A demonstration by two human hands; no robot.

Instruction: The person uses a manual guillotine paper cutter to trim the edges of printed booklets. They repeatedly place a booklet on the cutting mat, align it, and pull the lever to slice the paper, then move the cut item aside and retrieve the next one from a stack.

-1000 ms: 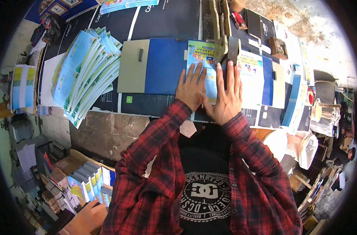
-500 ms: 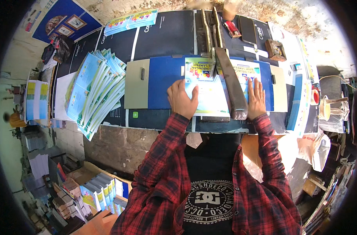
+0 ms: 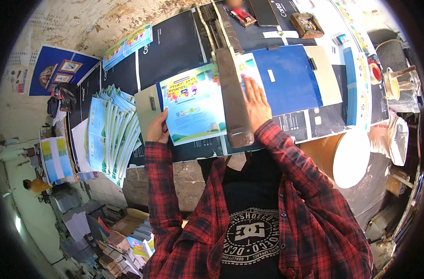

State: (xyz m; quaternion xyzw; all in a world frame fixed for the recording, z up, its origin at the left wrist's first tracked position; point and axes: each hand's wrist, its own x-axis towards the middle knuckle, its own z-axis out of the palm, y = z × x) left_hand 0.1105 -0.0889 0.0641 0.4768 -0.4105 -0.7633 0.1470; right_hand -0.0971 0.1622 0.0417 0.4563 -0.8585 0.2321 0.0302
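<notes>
A brightly printed booklet sheet (image 3: 191, 118) lies on the blue board (image 3: 291, 74), passing beneath the dark arm of a long-reach stapler (image 3: 234, 100). At its left edge my left hand (image 3: 158, 128) is closed, the thumb and fingers pinching the paper. Just right of the stapler arm, my right hand (image 3: 257, 103) lies flat with fingers stretched over the sheet's right part. The arm hides the middle of the sheet. To the left, a fanned pile of similar printed sheets (image 3: 114, 135) overhangs the table's near edge.
A neat blue stack of sheets (image 3: 350, 88) stands at the table's right. Along the far side are another printed stack (image 3: 128, 45), a wooden ashtray-like box (image 3: 307, 24) and a dark phone-shaped slab (image 3: 264, 13). A round white-topped stool (image 3: 351, 160) stands below the near edge.
The sheet has slid left under the stapler arm, showing more of its printed face. My left hand went left with its edge; my right hand came close to the arm. The view has shifted.
</notes>
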